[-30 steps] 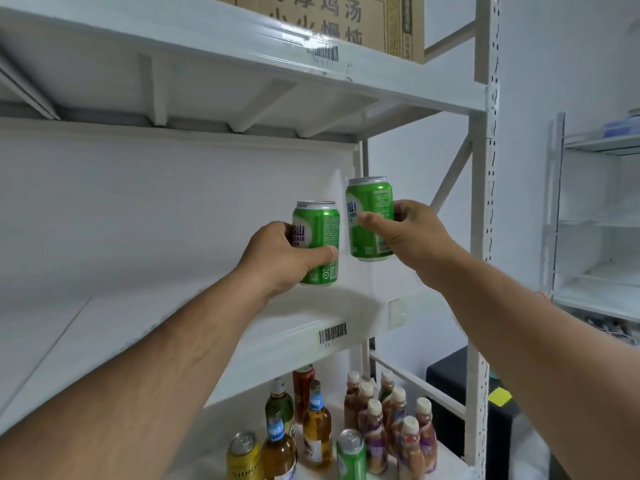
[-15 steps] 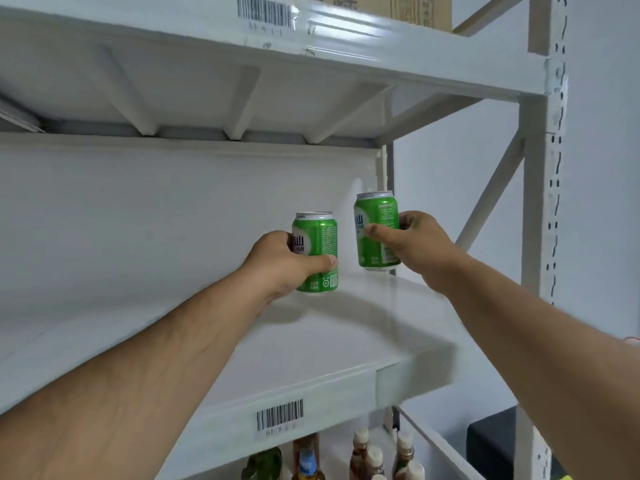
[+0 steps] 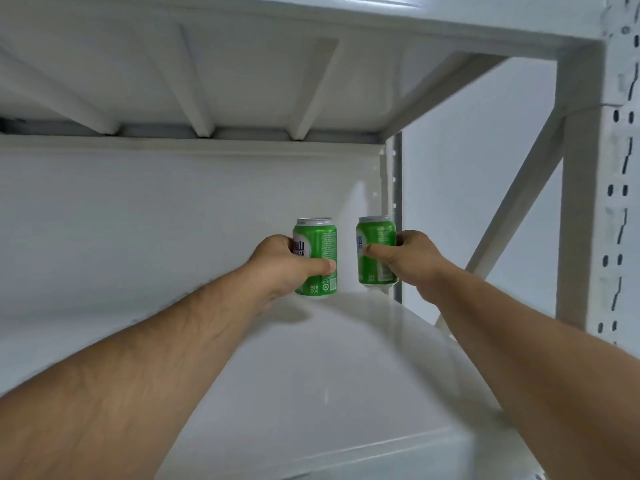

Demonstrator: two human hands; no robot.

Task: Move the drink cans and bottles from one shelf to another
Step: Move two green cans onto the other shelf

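Observation:
Two green drink cans are held upright near the back right corner of a white shelf board point(image 3: 339, 375). My left hand point(image 3: 284, 268) grips the left green can point(image 3: 320, 252), whose base is at or just above the board. My right hand point(image 3: 408, 261) grips the right green can point(image 3: 377, 251) from its right side, close to the rear post; its base looks slightly off the board. Both arms reach deep into the shelf bay.
The white underside of the shelf above point(image 3: 242, 64) with its ribs hangs overhead. A perforated front upright point(image 3: 613, 202) and a diagonal brace point(image 3: 516, 202) stand at the right. The back panel point(image 3: 156, 220) closes the bay behind the cans.
Both hands have carried the cans further back and lower toward the shelf board. The view has tilted up, and the bottles on the lower shelf have dropped out of sight.

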